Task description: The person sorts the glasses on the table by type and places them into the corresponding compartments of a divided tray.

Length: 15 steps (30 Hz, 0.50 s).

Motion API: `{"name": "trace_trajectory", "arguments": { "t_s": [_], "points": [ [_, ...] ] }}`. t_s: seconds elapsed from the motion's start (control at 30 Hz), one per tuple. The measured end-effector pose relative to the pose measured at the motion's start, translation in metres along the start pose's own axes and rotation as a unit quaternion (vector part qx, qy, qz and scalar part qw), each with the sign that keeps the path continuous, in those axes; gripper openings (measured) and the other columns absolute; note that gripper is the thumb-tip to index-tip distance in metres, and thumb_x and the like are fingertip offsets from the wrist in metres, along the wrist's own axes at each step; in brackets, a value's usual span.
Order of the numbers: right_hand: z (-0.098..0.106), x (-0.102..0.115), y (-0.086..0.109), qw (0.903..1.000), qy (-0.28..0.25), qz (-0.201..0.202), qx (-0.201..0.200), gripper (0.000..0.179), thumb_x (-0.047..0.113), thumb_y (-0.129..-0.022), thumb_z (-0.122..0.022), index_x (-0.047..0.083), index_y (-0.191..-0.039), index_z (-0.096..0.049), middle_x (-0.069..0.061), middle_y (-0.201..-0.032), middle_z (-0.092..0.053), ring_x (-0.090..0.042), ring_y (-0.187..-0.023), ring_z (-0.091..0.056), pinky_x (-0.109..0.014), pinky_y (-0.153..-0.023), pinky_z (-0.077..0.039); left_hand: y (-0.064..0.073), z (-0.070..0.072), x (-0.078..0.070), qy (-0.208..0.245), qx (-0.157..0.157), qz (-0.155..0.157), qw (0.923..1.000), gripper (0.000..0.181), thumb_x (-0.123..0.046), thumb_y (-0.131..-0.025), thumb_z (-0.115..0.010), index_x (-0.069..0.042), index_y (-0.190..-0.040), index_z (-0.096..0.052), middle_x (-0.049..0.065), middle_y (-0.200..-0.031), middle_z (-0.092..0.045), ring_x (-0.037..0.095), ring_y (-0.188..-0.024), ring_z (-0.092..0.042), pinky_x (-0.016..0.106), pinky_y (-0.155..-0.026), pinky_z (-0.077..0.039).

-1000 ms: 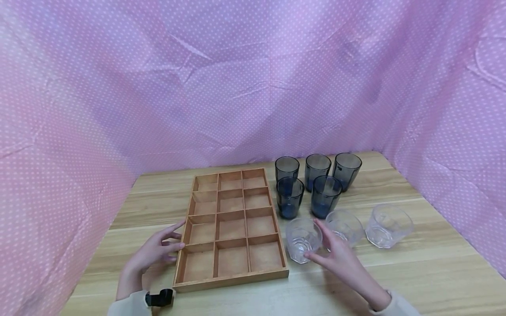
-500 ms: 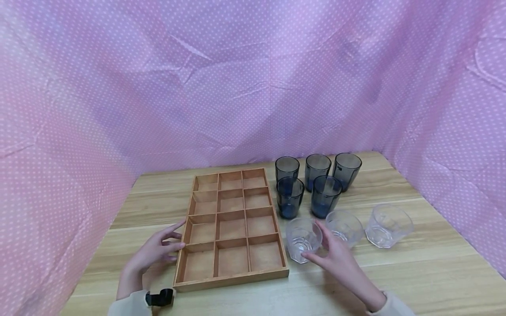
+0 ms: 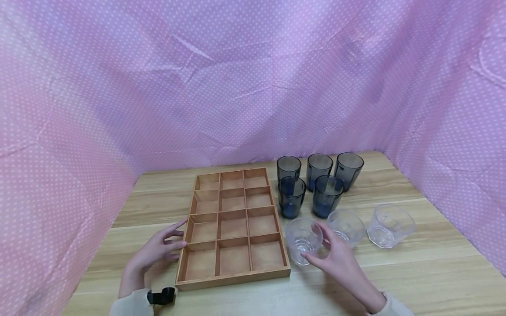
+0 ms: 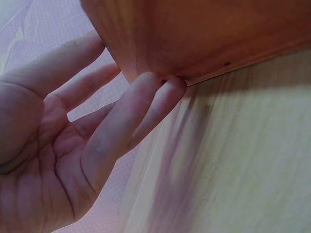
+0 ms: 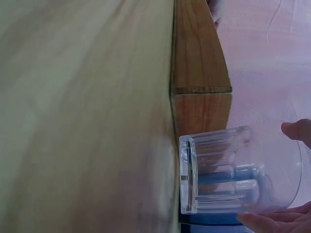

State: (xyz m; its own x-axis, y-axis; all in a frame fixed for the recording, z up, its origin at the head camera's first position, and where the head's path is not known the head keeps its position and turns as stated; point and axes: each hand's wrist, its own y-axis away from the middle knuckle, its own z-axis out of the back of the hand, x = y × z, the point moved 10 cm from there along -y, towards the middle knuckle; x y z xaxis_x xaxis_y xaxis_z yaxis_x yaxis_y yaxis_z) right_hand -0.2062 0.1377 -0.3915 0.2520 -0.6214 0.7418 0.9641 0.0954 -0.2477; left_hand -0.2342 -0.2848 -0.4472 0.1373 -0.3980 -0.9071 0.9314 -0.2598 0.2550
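Observation:
My right hand (image 3: 336,256) holds a clear tumbler (image 3: 301,241) between thumb and fingers, just right of the wooden tray's near corner. In the right wrist view the clear tumbler (image 5: 238,170) is upright with its base close over the table. My left hand (image 3: 152,250) touches the left side of the divided wooden tray (image 3: 233,278) with its fingertips. The left wrist view shows its fingers (image 4: 121,121) against the tray's outer wall (image 4: 204,39), near the bottom edge. Every tray compartment in the head view is bare.
Two more clear tumblers (image 3: 389,226) stand right of my right hand, one partly behind it. Several dark blue-grey glasses (image 3: 327,197) stand in two rows behind them, right of the tray. A pink dotted cloth (image 3: 253,96) encloses the wooden table (image 3: 395,281).
My right hand's thumb and fingers have moved slightly left and closer in on the clear tumbler. My left hand stays at the tray's side. The head view has shifted a little.

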Motion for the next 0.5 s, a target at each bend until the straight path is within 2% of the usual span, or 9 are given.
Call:
{"name": "trace_trajectory", "arguments": {
  "t_s": [0.17, 0.5],
  "points": [
    [0.007, 0.01, -0.001, 0.9997, 0.004, 0.019, -0.015, 0.076, 0.017, -0.066, -0.088, -0.001, -0.13, -0.052, -0.023, -0.123, -0.064, -0.039, -0.107, -0.065, -0.043, -0.084, -0.058, -0.001, 0.0, 0.0, 0.001, 0.003, -0.004, 1.0, 0.077, -0.02, -0.094, -0.064, -0.01, -0.155, -0.019, 0.039, -0.141, -0.03, 0.027, -0.112, -0.058, 0.037, -0.08, -0.06],
    [0.015, 0.033, -0.008, 0.9985, -0.003, 0.046, -0.028, 0.07, 0.014, -0.066, -0.088, 0.0, -0.126, -0.055, -0.016, -0.119, -0.068, -0.034, -0.11, -0.064, -0.041, -0.081, -0.06, -0.001, 0.0, 0.0, 0.003, 0.005, -0.016, 0.9999, 0.076, -0.02, -0.094, -0.064, -0.01, -0.155, -0.02, 0.04, -0.142, -0.029, 0.031, -0.113, -0.058, 0.037, -0.08, -0.06]
  ]
}}
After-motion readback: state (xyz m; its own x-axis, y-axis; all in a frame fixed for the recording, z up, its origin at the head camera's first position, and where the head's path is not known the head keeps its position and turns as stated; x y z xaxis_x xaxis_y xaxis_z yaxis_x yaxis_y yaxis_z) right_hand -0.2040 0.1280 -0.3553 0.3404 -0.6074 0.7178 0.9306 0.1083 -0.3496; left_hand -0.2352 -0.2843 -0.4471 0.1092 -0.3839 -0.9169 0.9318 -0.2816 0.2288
